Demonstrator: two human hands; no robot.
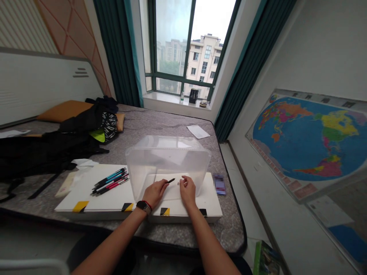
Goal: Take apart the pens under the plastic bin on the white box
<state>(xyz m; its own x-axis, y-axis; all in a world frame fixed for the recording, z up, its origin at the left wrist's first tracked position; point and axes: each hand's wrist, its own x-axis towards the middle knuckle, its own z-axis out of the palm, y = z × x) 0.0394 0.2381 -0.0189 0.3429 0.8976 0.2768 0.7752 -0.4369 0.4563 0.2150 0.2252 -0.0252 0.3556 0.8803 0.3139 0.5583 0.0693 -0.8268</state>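
My left hand (155, 192), with a dark watch and a red band at its wrist, is closed on a short black pen-like piece (171, 180) that points right. Facing it, my right hand (188, 190) has its fingers curled and nearly pinched; whatever they hold is too small to make out. Both hands are at the open side of a clear plastic bin (169, 152) tipped on its side. The bin rests on a white box-like board (114, 204) with yellow and black tape along its front edge. Left of the bin lies a group of several pens (111, 181), blue, black and red.
The board sits on a grey mattress (160, 118). A blurred phone-like object (220, 185) lies at its right, and white paper (198, 131) behind the bin. A black bag (48, 152) and tissue (85, 163) are at left. The mattress edge (243, 233) drops off at right.
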